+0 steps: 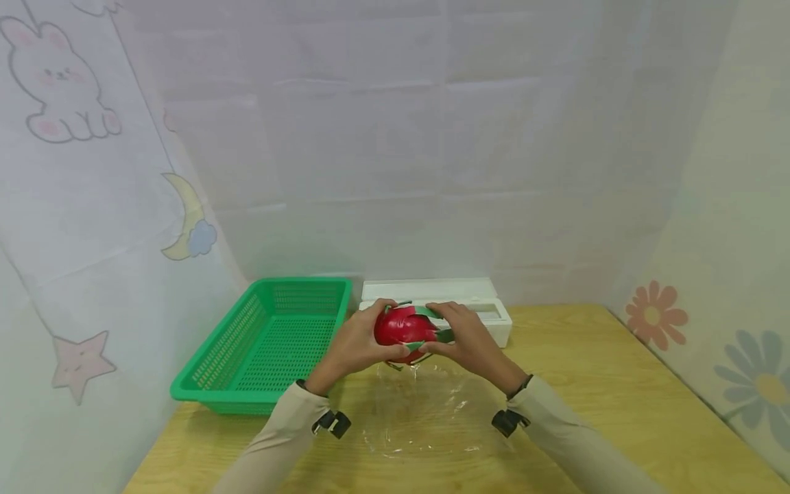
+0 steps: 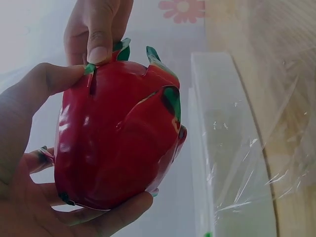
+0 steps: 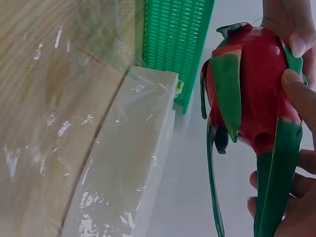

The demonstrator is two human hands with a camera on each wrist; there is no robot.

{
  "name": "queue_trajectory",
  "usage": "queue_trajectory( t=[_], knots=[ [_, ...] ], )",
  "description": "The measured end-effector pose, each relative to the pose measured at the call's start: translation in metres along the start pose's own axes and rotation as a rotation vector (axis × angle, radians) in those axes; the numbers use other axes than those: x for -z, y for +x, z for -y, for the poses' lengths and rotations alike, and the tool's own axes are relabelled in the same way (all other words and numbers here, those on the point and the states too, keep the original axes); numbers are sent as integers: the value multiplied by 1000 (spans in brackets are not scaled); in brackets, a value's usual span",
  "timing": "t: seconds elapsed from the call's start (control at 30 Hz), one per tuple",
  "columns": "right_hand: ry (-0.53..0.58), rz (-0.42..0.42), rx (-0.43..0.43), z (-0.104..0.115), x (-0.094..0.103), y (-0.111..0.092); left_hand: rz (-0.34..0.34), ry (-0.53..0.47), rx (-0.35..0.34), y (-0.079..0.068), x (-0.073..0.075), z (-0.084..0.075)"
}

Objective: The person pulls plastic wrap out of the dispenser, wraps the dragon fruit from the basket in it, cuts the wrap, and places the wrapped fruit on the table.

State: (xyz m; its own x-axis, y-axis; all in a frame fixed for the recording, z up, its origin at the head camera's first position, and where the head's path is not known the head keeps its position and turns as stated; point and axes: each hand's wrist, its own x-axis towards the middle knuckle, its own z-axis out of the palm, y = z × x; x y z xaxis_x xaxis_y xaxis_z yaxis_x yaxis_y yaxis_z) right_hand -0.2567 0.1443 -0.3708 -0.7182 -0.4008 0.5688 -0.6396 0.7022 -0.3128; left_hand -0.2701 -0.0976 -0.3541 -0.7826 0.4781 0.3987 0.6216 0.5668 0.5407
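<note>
A glossy red dragon fruit (image 1: 401, 328) with green-tipped scales is held up between both hands above the table. My left hand (image 1: 360, 339) grips its rounded end, thumb on the near side and fingers curled behind and underneath, as the left wrist view shows on the fruit (image 2: 118, 133). On the other end, where long green leaves (image 3: 279, 173) trail, my right hand (image 1: 467, 339) holds on with thumb and fingers. The two thumbs nearly meet at a small green scale. Clear plastic film (image 1: 426, 412) spreads over the tabletop below the hands.
To the left stands a green plastic basket (image 1: 185, 390) with perforated walls. Behind the hands is a long white box (image 1: 503, 329), its lid raised at the back; the film reaches over its front. Wooden tabletop (image 1: 580, 384) extends to the right. Printed cloth walls (image 1: 395, 158) enclose the table.
</note>
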Motion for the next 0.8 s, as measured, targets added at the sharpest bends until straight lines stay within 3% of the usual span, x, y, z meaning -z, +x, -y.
queue_trajectory(
  t=[0.2,0.8],
  knots=[
    [9,4,-26,-10,-3,-15,57,-52,6,1,-15,-1],
    [62,27,-144,-27,-17,-55,127,-111,32,-2,-58,7]
  ],
)
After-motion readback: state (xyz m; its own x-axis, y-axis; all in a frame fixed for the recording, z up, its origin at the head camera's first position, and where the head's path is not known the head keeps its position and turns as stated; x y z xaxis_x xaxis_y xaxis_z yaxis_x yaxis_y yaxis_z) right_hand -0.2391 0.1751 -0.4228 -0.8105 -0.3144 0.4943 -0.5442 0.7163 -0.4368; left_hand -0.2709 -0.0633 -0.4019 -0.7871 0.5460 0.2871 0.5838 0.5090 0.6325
